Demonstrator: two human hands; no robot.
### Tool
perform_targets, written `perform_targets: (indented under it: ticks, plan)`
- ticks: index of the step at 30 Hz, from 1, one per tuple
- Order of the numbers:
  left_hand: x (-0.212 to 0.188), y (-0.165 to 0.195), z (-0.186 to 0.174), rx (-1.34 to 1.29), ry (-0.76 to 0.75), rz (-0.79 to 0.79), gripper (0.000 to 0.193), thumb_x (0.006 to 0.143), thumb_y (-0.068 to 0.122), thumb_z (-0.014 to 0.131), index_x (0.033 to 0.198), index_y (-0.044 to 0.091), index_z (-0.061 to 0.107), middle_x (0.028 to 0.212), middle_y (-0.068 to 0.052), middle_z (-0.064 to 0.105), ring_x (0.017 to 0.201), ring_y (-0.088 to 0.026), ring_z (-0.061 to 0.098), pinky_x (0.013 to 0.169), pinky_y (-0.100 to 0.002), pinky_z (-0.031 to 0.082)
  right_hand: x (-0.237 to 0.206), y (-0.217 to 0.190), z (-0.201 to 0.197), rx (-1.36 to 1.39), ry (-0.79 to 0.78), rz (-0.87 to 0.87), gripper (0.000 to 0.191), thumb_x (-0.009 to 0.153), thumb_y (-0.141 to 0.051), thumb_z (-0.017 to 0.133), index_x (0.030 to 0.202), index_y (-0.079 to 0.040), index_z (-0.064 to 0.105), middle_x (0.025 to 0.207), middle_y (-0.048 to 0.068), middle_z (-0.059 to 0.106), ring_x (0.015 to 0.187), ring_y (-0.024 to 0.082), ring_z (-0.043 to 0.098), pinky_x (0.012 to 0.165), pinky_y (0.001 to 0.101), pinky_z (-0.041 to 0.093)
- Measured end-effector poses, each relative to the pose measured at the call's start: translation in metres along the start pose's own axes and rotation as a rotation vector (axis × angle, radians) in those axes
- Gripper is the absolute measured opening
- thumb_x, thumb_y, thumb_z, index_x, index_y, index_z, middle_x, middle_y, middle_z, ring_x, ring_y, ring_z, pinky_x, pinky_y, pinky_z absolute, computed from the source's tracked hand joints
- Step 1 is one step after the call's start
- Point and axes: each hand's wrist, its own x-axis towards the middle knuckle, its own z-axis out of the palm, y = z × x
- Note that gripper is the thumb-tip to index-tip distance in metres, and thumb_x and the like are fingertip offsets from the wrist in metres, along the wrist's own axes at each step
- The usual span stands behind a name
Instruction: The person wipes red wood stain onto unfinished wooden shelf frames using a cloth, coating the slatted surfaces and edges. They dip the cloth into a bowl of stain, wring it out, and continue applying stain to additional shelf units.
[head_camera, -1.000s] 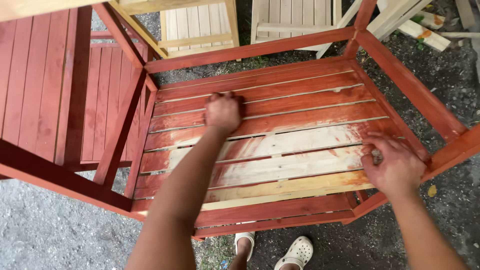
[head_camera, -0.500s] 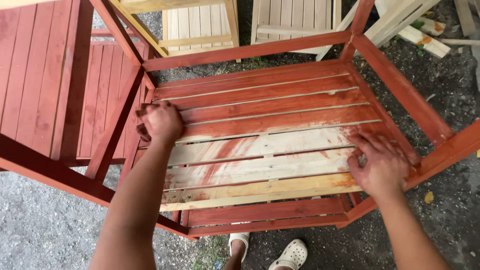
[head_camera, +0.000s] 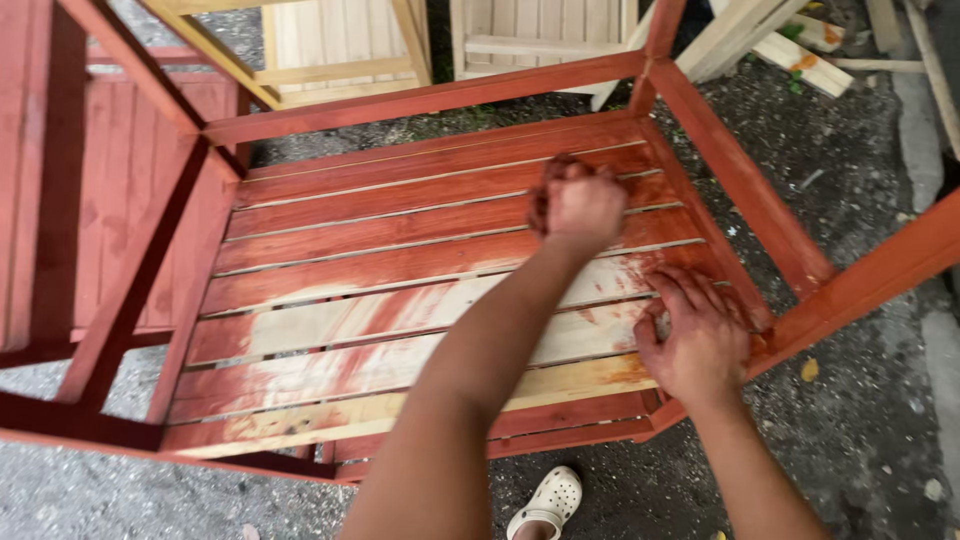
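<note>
Both hands on slatted, red-stained wooden frame (head_camera: 400, 260): left hand (head_camera: 578, 205) fisted, right hand (head_camera: 697, 335) spread flat

Slatted panel (head_camera: 400, 250) red-brown stained, pale bare streaks; white clog (head_camera: 548, 500); grey gravel (head_camera: 880, 420).

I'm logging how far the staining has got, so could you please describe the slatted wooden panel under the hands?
The slatted panel is wood boards set in a red-brown frame. The far slats are fully stained; the near ones show pale bare patches with red smears. It lies tilted above gravel. The left hand, fisted, presses on a stained slat; the right hand rests flat near the right edge.
</note>
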Motion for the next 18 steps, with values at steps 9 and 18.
perform_targets:
  ticks: [9,18]
  plan:
    - [0.038,0.056,0.002,-0.156,0.155,0.161,0.025,0.087,0.022,0.057,0.101,0.012,0.075,0.115,-0.006,0.07,0.109,-0.033,0.066,0.078,-0.053,0.059,-0.003,-0.001,-0.004,-0.01,-0.01,0.094,0.036,0.083,-0.023,0.07,0.116,-0.011,0.066,0.122,0.008,0.066,0.116,0.032,0.063,0.097,0.046,0.051]
    - [-0.105,-0.177,-0.065,0.116,-0.089,-0.162,0.033,0.092,0.029,0.059,0.123,0.028,0.07,0.13,-0.01,0.063,0.123,-0.038,0.056,0.097,-0.054,0.051,-0.005,0.0,0.002,-0.018,0.004,0.079,0.036,0.085,-0.024,0.068,0.12,-0.016,0.069,0.127,0.003,0.066,0.12,0.027,0.063,0.099,0.0441,0.051]
